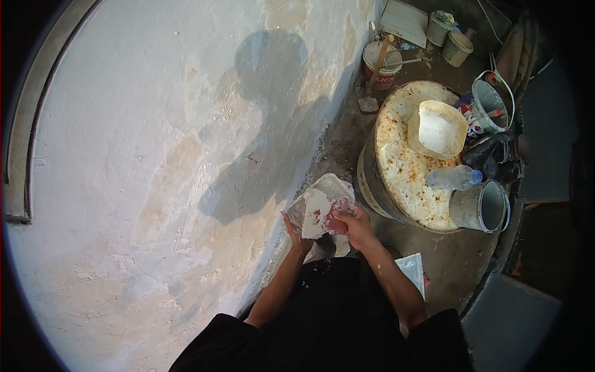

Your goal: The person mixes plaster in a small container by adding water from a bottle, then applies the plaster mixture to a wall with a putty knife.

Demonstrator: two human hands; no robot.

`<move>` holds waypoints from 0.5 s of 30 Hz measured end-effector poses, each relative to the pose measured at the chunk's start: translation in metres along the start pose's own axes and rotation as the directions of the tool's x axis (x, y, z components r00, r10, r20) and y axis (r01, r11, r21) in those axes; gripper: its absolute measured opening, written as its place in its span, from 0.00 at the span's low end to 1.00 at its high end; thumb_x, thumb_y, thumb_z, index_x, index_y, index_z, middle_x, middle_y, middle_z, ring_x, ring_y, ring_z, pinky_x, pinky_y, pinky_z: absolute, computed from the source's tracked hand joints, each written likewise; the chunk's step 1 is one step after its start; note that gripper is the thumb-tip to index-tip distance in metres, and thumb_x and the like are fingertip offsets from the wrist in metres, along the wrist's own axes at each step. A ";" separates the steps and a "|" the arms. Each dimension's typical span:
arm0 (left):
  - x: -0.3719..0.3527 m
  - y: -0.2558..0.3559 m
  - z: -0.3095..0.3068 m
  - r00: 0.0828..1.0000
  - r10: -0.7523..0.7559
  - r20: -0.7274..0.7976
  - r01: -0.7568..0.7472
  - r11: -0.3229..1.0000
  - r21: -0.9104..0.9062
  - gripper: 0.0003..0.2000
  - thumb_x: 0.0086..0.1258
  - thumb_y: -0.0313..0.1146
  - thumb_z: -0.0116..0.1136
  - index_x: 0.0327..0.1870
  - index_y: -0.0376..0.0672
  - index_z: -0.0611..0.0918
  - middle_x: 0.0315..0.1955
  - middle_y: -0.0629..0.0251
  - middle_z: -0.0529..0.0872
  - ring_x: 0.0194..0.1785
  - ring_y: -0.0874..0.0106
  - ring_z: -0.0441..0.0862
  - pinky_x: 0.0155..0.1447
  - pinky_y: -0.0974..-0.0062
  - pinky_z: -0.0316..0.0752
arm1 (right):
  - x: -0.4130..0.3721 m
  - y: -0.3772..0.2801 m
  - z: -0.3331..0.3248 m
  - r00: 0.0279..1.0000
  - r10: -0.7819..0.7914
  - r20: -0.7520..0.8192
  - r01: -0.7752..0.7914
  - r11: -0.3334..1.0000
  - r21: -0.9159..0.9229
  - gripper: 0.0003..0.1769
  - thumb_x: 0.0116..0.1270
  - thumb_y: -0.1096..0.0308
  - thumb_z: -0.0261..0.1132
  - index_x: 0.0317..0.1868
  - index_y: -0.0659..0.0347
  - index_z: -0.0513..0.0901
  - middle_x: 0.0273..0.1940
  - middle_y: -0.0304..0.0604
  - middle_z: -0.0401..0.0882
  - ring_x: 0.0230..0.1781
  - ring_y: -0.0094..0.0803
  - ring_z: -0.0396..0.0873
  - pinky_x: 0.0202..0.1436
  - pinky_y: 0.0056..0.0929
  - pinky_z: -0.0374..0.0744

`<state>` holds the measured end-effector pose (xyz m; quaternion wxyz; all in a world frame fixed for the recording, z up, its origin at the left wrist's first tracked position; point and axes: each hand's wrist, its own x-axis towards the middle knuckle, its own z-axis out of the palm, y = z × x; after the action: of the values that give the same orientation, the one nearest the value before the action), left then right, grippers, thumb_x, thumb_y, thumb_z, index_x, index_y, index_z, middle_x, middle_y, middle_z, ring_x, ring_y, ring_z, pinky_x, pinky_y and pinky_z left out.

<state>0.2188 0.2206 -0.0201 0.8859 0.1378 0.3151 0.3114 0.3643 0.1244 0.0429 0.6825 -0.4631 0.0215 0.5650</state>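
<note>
A clear plastic tub (296,211) smeared with white putty is in front of my body, close to the wall. My left hand (298,239) grips its near left side, with the fingers partly hidden beneath. In my right hand (358,228) is a red putty scraper (338,218), its wide flat face coated with white putty. The scraper lies over the tub's opening, so most of the tub's contents are hidden. To my left rises the wall (180,111), patchy with white and beige plaster, and a shadow falls across it.
A rusty drum (390,146) stands at right, bearing a putty-filled tub (429,147), a water bottle (450,178), a tipped bucket (468,208) and a handled bucket (488,105). Behind it is a bucket (379,77) with a wooden-handled tool. A white sheet-like thing (410,271) lies by my right arm.
</note>
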 end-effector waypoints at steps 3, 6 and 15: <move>0.001 0.001 -0.011 1.000 -0.009 0.025 0.009 1.000 -0.002 0.41 0.69 0.72 0.30 0.71 0.47 0.65 0.67 0.58 0.70 0.68 0.57 0.68 0.72 0.56 0.61 | 0.005 0.005 -0.001 1.000 -0.005 -0.002 0.005 1.000 -0.026 0.14 0.64 0.75 0.65 0.50 0.69 0.79 0.42 0.44 0.84 0.39 0.27 0.84 0.43 0.26 0.83; -0.001 0.001 -0.012 1.000 0.012 0.018 -0.014 0.996 0.085 0.42 0.69 0.72 0.30 0.72 0.46 0.64 0.67 0.58 0.70 0.68 0.57 0.68 0.72 0.55 0.61 | 0.010 0.012 0.001 0.999 -0.030 -0.012 0.029 0.998 -0.049 0.13 0.64 0.76 0.65 0.49 0.69 0.79 0.40 0.44 0.84 0.37 0.26 0.84 0.41 0.24 0.82; -0.014 0.018 -0.029 1.000 0.009 -0.009 -0.008 0.990 0.138 0.42 0.68 0.72 0.32 0.71 0.46 0.64 0.67 0.56 0.69 0.69 0.56 0.67 0.71 0.52 0.61 | 0.019 0.014 0.008 0.994 -0.106 -0.011 0.106 0.993 -0.045 0.11 0.65 0.77 0.64 0.48 0.70 0.79 0.41 0.45 0.84 0.38 0.25 0.83 0.41 0.24 0.82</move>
<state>0.1828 0.2268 -0.0279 0.8713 0.1985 0.3397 0.2934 0.3561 0.1432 0.0287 0.7010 -0.4825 -0.0108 0.5251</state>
